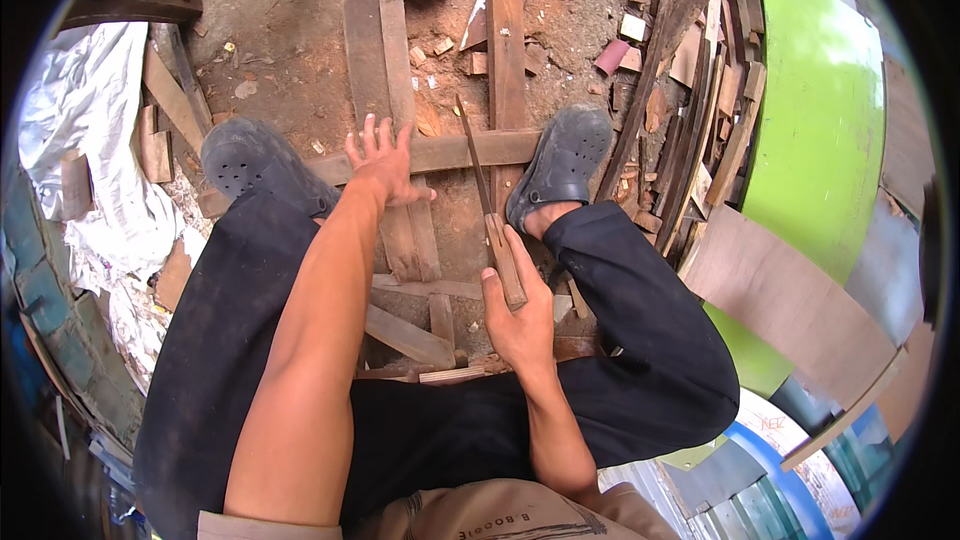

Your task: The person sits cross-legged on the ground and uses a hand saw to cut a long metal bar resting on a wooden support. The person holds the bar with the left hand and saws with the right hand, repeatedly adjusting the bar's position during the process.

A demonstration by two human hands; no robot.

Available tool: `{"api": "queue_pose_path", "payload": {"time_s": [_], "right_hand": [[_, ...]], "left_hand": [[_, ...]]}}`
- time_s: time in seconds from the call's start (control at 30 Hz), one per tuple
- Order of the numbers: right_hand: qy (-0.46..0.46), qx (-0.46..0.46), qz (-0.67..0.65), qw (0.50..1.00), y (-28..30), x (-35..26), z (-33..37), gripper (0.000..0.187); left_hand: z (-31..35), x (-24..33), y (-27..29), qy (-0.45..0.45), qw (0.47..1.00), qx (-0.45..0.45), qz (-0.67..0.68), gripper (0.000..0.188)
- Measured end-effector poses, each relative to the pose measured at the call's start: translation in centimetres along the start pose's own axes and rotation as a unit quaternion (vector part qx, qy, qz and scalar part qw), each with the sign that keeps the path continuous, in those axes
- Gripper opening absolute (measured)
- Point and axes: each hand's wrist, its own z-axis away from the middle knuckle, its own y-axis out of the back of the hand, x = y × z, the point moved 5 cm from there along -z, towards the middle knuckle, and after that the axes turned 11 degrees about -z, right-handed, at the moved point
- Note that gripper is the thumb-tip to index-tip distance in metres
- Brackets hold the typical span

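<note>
We hold a knife (490, 210) in our right hand (520, 315), fingers wrapped tight around its wooden handle, the thin blade pointing away toward the plank (445, 152) that lies crosswise between our shoes. Our left hand (383, 162) rests on that plank with fingers spread wide, just left of the blade's tip.

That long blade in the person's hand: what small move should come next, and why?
Probably a short downward stroke onto the crosswise plank. The right hand grips the blade by its wooden handle, its edge already over that plank, while the left hand presses the plank flat and both shoes pin the wood.
</note>
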Motion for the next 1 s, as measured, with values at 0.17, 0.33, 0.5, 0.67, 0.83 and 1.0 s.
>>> {"api": "queue_pose_path", "payload": {"time_s": [0.17,0.33,0.5,0.67,0.83,1.0], "right_hand": [[-0.089,-0.023,-0.037,0.995,4.1,-3.0,6.8,0.052],[0.007,-0.006,0.023,1.000,1.0,0.1,0.8,0.050],[-0.111,-0.014,-0.023,0.993,3.3,-3.0,4.9,0.051],[-0.066,-0.020,-0.003,0.998,1.7,-2.4,2.5,0.051],[-0.106,-0.025,-0.001,0.994,2.5,-1.5,4.1,0.050],[-0.046,-0.010,-0.008,0.999,2.4,-1.5,4.0,0.052]], "left_hand": [[-0.5,-0.8,0.0,0.000,1.000,0.019,0.003,0.136],[-0.8,-0.6,0.0,-0.007,1.000,0.024,0.003,0.136],[-0.7,-1.1,-0.1,0.001,1.000,0.009,0.010,0.137],[0.0,-0.7,0.3,0.003,1.000,-0.003,0.017,0.137],[0.0,-1.1,0.1,0.004,1.000,-0.003,0.017,0.136],[0.4,-0.3,0.5,-0.005,1.000,-0.001,0.016,0.135]]}}
